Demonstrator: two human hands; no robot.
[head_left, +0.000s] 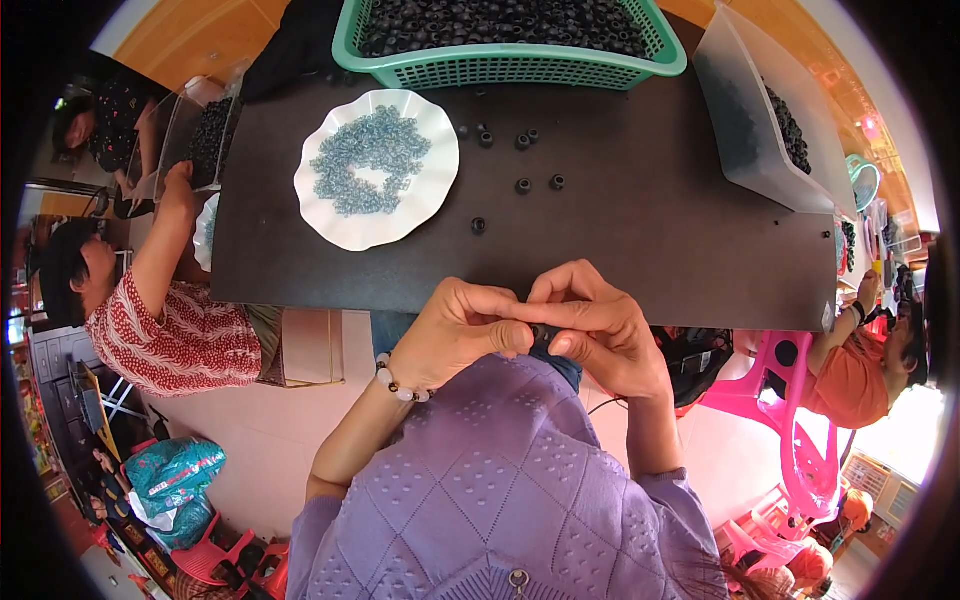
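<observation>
My left hand [465, 330] and my right hand [605, 330] meet in front of my chest at the table's near edge. Between their fingertips they grip a small black piece [543, 333], mostly covered by the fingers. Beyond them, several small black hollow round pieces [523, 186] lie loose on the dark table. To the left is a white scalloped plate [441, 170] holding many small clear bluish pieces [345, 140], with a bare patch in their middle. At the far side, a green slotted basket [520, 68] is heaped with black hollow pieces [500, 25].
A translucent bin [745, 120] with black pieces tilts at the right end of the dark table [640, 200]. At the left, a person in a red patterned shirt [180, 335] reaches toward another clear bin [190, 140]. A pink plastic chair [790, 430] and a person in orange are at right.
</observation>
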